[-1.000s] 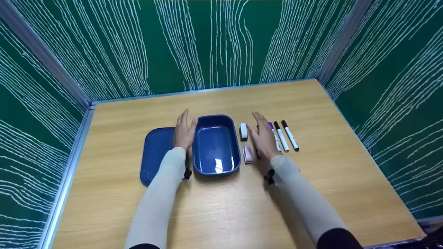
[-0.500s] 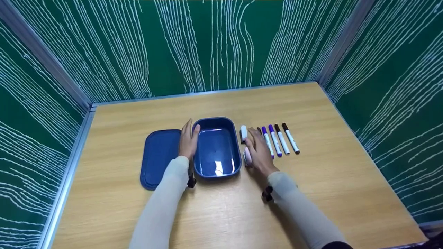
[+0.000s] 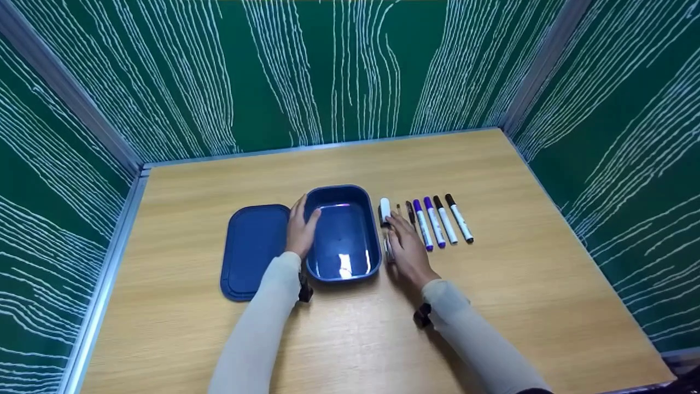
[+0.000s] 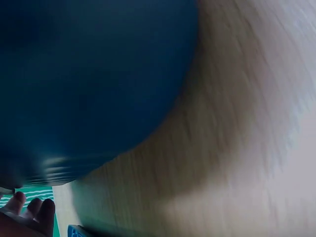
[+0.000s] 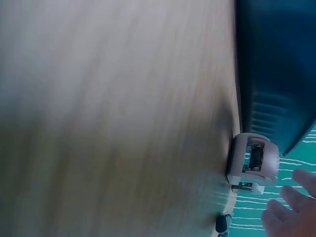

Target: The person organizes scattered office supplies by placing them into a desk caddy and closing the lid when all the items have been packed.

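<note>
A deep blue plastic box (image 3: 343, 241) stands uncovered on the table. At its left rim is my left hand (image 3: 299, 232), thumb over the inner side and fingers along the outside. My right hand (image 3: 409, 249) hovers with loosely extended fingers over a small pinkish stapler (image 5: 254, 160), which it partly hides in the head view. The right wrist view shows those fingers apart from the stapler, which sits close to the box wall. Just beyond the fingertips lies a small white stapler-like thing (image 3: 385, 208) with a dark base.
Left of the box lies its flat blue lid (image 3: 254, 251). On the right are purple-capped markers (image 3: 424, 225), black-capped markers (image 3: 459, 219) and a dark pen (image 3: 410, 210) beside a thin brown stick (image 3: 398, 209). Green walls border the wooden table (image 3: 350, 339).
My right hand has drawn left and toward me, off the pens and over the pinkish stapler. My left hand has come slightly nearer me, its thumb now over the box rim.
</note>
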Available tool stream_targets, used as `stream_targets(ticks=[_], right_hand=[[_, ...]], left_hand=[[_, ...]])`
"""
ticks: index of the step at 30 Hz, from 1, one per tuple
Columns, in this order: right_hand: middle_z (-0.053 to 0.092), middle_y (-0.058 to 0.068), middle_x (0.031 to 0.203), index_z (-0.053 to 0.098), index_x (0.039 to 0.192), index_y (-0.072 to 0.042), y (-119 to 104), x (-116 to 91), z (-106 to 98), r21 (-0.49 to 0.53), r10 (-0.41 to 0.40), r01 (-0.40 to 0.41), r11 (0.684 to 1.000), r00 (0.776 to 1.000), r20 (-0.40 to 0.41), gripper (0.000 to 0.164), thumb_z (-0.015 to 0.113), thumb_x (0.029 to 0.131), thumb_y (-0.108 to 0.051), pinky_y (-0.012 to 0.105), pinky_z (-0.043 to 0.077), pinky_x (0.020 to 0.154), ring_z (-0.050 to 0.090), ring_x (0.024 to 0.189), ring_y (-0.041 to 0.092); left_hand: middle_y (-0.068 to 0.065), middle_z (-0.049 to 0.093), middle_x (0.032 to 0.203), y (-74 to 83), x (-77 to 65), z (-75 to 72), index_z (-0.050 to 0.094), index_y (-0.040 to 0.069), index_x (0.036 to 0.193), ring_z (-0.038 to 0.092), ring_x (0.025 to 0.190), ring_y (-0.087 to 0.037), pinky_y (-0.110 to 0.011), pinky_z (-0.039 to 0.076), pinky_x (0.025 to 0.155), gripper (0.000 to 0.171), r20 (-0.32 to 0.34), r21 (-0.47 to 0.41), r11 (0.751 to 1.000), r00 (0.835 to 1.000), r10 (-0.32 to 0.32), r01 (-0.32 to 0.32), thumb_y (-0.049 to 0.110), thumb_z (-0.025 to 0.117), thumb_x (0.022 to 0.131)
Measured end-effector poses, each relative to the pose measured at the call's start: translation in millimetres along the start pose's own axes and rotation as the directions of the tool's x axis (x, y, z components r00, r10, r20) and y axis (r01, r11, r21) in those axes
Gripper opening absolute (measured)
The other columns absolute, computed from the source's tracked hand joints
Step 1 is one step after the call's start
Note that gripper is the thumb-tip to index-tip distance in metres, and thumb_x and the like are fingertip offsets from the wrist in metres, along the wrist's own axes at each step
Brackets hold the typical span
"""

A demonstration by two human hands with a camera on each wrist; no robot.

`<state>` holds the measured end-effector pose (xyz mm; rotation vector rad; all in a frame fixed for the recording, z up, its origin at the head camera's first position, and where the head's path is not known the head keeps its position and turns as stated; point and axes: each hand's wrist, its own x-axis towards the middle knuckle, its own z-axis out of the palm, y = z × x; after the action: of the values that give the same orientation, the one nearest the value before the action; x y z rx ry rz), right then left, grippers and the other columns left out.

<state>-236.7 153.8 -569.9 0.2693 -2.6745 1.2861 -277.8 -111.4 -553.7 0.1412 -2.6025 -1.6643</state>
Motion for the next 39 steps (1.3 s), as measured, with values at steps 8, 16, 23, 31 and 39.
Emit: stream_targets(ticks=[8, 16, 23, 31, 39], right_hand=[[0.04, 0.007, 0.155, 0.049, 0.145, -0.009, 2.3, -5.6, -2.0, -0.005, 0.037, -0.037, 0.999, 0.997, 0.073, 0.048, 0.05, 0.097, -0.015, 0.047, 0.026, 0.118, 0.035, 0.144, 0.03], [0.036, 0.008, 0.158, 0.043, 0.149, -0.008, 4.6, -9.3, 0.5, 0.032, 0.03, -0.035, 0.999, 0.986, 0.163, 0.059, 0.057, 0.092, -0.013, 0.047, 0.023, 0.12, 0.032, 0.145, 0.031], [0.034, 0.008, 0.158, 0.041, 0.15, -0.009, 5.9, -10.7, 2.6, 0.017, 0.044, -0.048, 0.999, 0.983, 0.181, 0.06, 0.058, 0.093, -0.015, 0.049, 0.023, 0.119, 0.031, 0.145, 0.032], [0.035, 0.012, 0.157, 0.04, 0.15, -0.005, 9.4, -14.0, 2.0, 0.017, -0.019, 0.017, 1.0, 0.984, 0.178, 0.072, 0.066, 0.083, -0.007, 0.049, 0.029, 0.117, 0.034, 0.143, 0.035], [0.034, 0.013, 0.157, 0.037, 0.152, -0.004, 11.5, -12.2, 0.9, 0.02, -0.01, 0.006, 1.0, 0.979, 0.201, 0.082, 0.07, 0.077, 0.003, 0.046, 0.031, 0.116, 0.033, 0.143, 0.035]], left_hand=[[-0.008, 0.022, 0.163, -1.6, 0.2, 0.7, 0.027, 0.017, 0.157, 0.022, 0.149, -0.032, -0.051, 0.019, 0.121, 0.061, 0.007, 0.009, 1.0, 1.0, -0.024, 0.024, 0.034, 0.049, 0.103], [-0.008, 0.022, 0.163, -2.6, 0.2, 1.4, 0.026, 0.017, 0.157, 0.022, 0.149, -0.033, -0.053, 0.018, 0.12, 0.06, 0.014, 0.006, 1.0, 0.999, -0.03, 0.03, 0.032, 0.048, 0.104], [-0.007, 0.02, 0.164, -3.2, -0.7, 0.6, 0.025, 0.018, 0.158, 0.019, 0.15, -0.032, -0.054, 0.017, 0.121, 0.06, 0.014, -0.004, 0.999, 0.999, -0.042, 0.042, 0.038, 0.046, 0.104], [-0.007, 0.022, 0.163, -5.1, -0.2, 0.8, 0.025, 0.016, 0.158, 0.02, 0.15, -0.031, -0.051, 0.018, 0.121, 0.061, 0.013, 0.003, 0.999, 0.999, -0.033, 0.033, 0.037, 0.046, 0.104], [-0.006, 0.022, 0.163, -3.5, -0.9, 1.2, 0.024, 0.019, 0.158, 0.02, 0.15, -0.03, -0.05, 0.018, 0.121, 0.062, 0.013, -0.004, 0.999, 0.999, -0.041, 0.041, 0.039, 0.046, 0.104]])
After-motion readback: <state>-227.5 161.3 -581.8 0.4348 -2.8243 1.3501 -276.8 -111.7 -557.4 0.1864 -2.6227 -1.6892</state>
